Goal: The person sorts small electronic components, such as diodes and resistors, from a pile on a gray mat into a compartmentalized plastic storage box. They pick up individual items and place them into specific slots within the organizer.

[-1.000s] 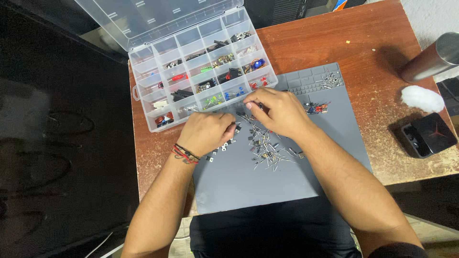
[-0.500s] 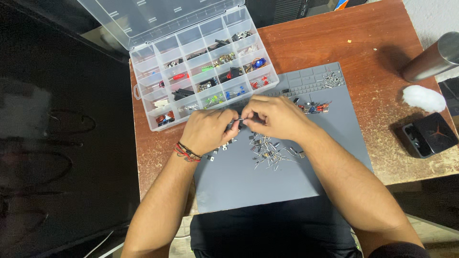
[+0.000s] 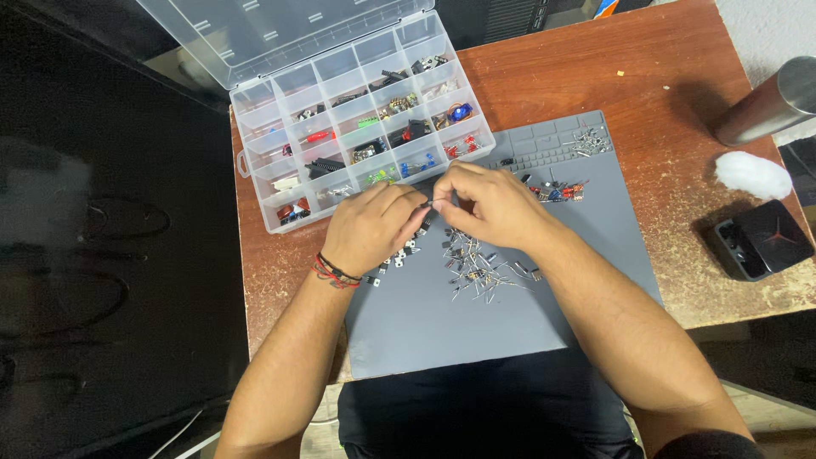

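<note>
Working at my wooden desk [image 3: 595,68], I sit over the grey silicone work mat [image 3: 476,331], with the clear compartment organiser box [image 3: 361,127] lying open just beyond my knuckles, its lid tipped back. My left hand [image 3: 370,228] and right hand [image 3: 489,204] meet over the mat's upper edge, each with fingertips pinched together on one small dark electronic component [image 3: 427,204] held between them; it sits at the very tips of both hands, equally near each, its long axis running roughly left to right from one pinch to the other, though it is too small to name exactly. Directly below my hands lies a loose scatter of leaded components [image 3: 480,268]; a smaller cluster of parts [image 3: 557,191] rests just right of my right hand.
</note>
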